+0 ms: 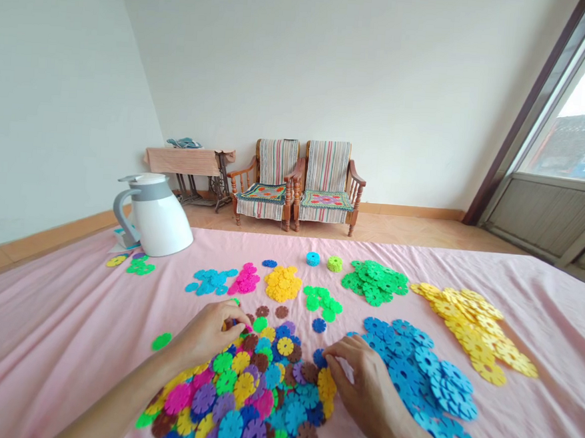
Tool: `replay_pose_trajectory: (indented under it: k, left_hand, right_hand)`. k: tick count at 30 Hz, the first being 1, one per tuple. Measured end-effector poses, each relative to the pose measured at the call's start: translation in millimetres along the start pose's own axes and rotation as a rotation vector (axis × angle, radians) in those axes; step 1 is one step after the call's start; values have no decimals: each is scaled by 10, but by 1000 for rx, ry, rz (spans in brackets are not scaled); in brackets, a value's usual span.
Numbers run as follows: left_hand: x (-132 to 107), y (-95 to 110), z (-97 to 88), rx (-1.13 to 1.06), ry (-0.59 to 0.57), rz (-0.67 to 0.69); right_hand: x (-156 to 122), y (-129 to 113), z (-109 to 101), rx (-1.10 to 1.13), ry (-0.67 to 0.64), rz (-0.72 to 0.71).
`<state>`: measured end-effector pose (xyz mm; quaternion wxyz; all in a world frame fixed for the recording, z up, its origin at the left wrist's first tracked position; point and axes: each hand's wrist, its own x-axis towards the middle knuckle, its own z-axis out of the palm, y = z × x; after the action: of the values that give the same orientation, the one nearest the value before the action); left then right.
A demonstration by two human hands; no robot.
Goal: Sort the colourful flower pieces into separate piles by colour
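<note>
A mixed heap of notched plastic discs in many colours lies in front of me on the pink cloth. At its far left edge is my left hand, fingers curled in a pinch around a brown notched disc, which is partly hidden. On the heap's right side, my right hand has thumb and forefinger drawn together at a dark blue notched disc. Just beyond the heap lie two brown discs and a single dark blue disc. Large blue discs spread beside my right hand.
Sorted groups stand farther back: light blue, pink, yellow, small green and large green. Large yellow discs lie right. A white jug stands back left. Two wooden chairs are beyond the cloth.
</note>
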<state>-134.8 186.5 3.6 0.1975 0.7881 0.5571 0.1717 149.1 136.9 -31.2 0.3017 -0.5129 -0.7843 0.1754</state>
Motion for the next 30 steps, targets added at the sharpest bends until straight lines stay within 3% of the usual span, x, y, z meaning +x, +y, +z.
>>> replay_pose_trajectory:
  k: [6, 12, 19, 23, 25, 30]
  left_hand:
    - [30, -34, 27, -62, -12, -9]
    - [48, -12, 17, -131, 54, -20]
    - [419, -387, -35, -170, 292, -229]
    - [493, -435, -79, -181, 379, -255]
    - [439, -385, -77, -199, 346, -235]
    - [143, -188, -42, -160, 109, -71]
  right_hand:
    - [-18, 3, -1, 2, 10, 8]
    - [-27, 7, 2, 10, -4, 11]
    - [-13, 6, 14, 10, -3, 6]
    - [-12, -7, 5, 16, 0, 12]
    - [-9, -13, 1, 14, 0, 12]
    - [-6, -18, 1, -2, -4, 2]
